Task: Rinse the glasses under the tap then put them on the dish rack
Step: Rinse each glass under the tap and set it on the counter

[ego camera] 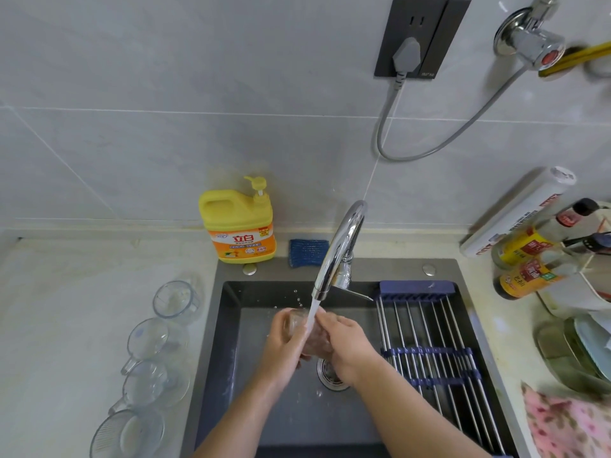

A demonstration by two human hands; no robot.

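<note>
Surface: pale marbled tabletop with a dark grey sink set into it. Wall behind was light grey tile.

Tap stood at the sink's rear edge, spout arched forward, with a water stream running.

Left hand: grip clamped round the glass from the left. Right hand: fingers curled over the same glass from the right, grip also closed on it. The glass was tilted over the middle of the basin, directly in the stream, above and just left of the drain.

Dish rack, metal rods with blue end pieces, lay across the right part of the sink.

Four more clear glasses stood in a row on the tabletop along the sink's left edge: rear glass, second glass, third glass, front glass.

At the tabletop's rear edge: a yellow detergent bottle with pump top, and a blue scrub pad beside it, near the tap base.

Right side of the tabletop: sauce bottles and a pink flowered cloth near the front edge.

On the wall: a dark socket with a grey plug inserted, its cable looping down, and a chrome valve at the upper right.
</note>
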